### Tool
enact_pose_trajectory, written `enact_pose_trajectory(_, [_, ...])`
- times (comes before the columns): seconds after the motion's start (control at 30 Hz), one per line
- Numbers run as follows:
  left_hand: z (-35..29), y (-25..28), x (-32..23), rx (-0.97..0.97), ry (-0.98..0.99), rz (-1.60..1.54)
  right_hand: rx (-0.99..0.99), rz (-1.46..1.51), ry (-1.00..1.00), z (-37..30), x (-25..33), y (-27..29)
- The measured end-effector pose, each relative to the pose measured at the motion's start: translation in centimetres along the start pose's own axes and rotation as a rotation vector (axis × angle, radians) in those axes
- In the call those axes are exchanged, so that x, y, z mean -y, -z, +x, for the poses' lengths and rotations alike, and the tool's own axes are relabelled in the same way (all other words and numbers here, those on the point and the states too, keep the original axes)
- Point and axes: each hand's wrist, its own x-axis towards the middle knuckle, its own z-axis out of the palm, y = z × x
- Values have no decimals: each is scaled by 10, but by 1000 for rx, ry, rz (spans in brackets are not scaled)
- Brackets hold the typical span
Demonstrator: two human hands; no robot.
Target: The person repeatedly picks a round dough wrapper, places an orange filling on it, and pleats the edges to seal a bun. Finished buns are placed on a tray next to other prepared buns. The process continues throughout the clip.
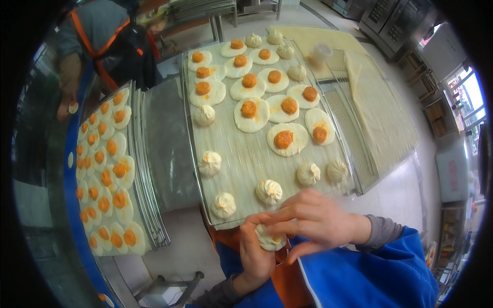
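My left hand (pixel 255 256) cups a partly pleated bun (pixel 269 240) just off the tray's near edge, fingers curled round its side. Over its top reaches my right hand (pixel 321 218), slightly blurred, its fingertips bent in and pinching the dough rim. Some orange filling shows at the bun's edge. Beyond my hands, a mesh tray (pixel 239 164) bears flat dough rounds topped with orange filling, such as the nearest round (pixel 300 146). Pleated buns stand along its near and left edges, including one bun (pixel 269 191) close to my fingers and another bun (pixel 224 205) at the corner.
To the left, another tray (pixel 141 241) of filled rounds lies over stacked racks, beside a blue-edged conveyor (pixel 84 231). A co-worker (pixel 100 38) stands at the far left, one hand near the belt. Cloth-covered racks (pixel 380 113) and a clear cup (pixel 323 50) are at right.
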Motion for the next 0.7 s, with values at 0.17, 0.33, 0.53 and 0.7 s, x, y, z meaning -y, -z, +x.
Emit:
enact_pose_trajectory(0.17, [4, -9, -6, -64, 66, -63, 167, 101, 96, 16, -10, -10])
enact_pose_trajectory(0.33, [-1, 17, -18, -28, 103, -53, 122, 173, -235, 43, -71, -3])
enact_pose_trajectory(0.53, [-5, 37, -32, 97, -56, 72, 232, -126, -309, 65, -130, -23])
enact_pose_trajectory(0.7, [48, 18, -85, 205, -212, 799, 72, -245, -239, 56, -119, -8])
